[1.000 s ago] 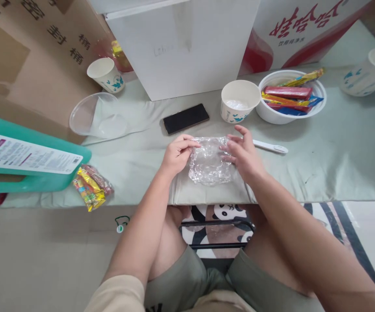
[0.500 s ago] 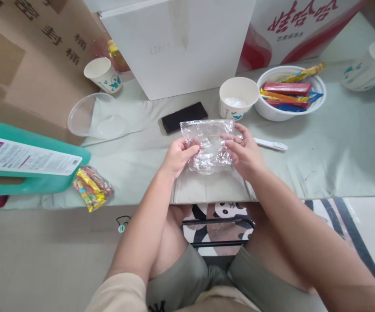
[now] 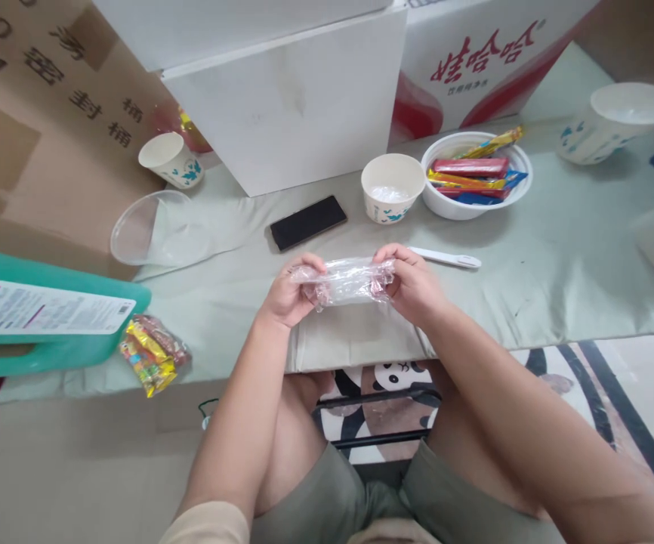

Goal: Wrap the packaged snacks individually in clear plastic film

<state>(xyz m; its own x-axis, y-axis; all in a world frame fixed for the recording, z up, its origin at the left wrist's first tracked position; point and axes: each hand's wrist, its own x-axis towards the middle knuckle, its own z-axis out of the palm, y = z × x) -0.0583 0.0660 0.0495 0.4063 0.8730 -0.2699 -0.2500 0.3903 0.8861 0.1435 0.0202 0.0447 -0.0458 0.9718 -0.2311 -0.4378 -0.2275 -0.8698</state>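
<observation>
A crinkled clear plastic bag point(image 3: 348, 281) is stretched between my two hands above the table's near side. My left hand point(image 3: 291, 293) is closed on its left end, and my right hand point(image 3: 411, 285) grips the right end; some fingertips are hidden behind or inside the film. Just behind the right hand lies a white plastic-handled tool point(image 3: 445, 258), its far end covered by my fingers. A black phone point(image 3: 309, 223) lies beyond my left hand. Past the bag stands a paper cup point(image 3: 393, 189) with clear plastic in it.
A white bowl point(image 3: 477, 175) of colourful wrapped snack sticks stands beside the cup. White boxes point(image 3: 304, 113) line the back. At left are a tipped paper cup point(image 3: 171, 160), a clear lid point(image 3: 157, 228), a green container point(image 3: 58, 355) and snack packets point(image 3: 154, 353). Another cup point(image 3: 615, 125) stands right.
The bag, held flat and upright before, is now drawn into a narrower band between my hands. Both hands have closed more tightly on its ends. The camera view has shifted slightly.
</observation>
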